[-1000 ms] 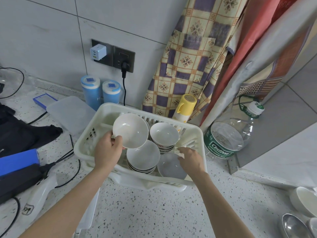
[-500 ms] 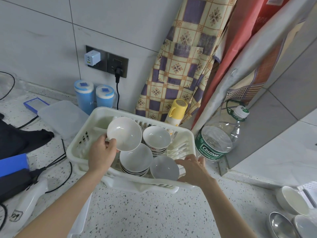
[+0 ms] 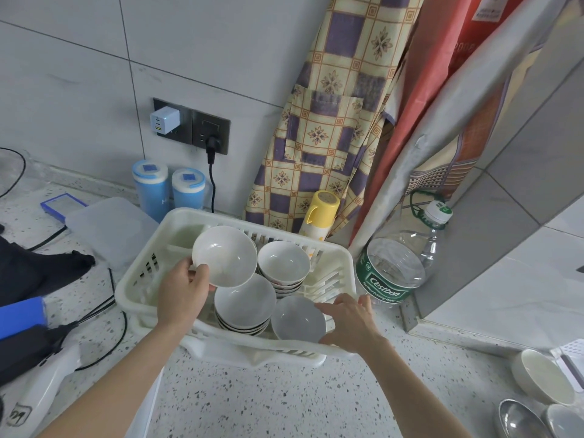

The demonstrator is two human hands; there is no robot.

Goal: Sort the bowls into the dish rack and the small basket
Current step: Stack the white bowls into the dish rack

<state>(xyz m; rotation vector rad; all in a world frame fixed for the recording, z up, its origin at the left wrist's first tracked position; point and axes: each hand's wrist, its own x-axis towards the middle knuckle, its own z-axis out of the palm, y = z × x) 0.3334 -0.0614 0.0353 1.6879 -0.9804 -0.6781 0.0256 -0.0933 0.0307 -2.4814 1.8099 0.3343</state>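
Since the earlier frame, right hand (image 3: 349,324) has slid back to the near rim of the dish rack (image 3: 339,259), fingers spread beside the grey bowl (image 3: 298,317). Left hand (image 3: 181,295) pinches the white bowl (image 3: 225,256) by its rim above the rack. Judged glazed, slippery, breakable; the rim gives best purchase.
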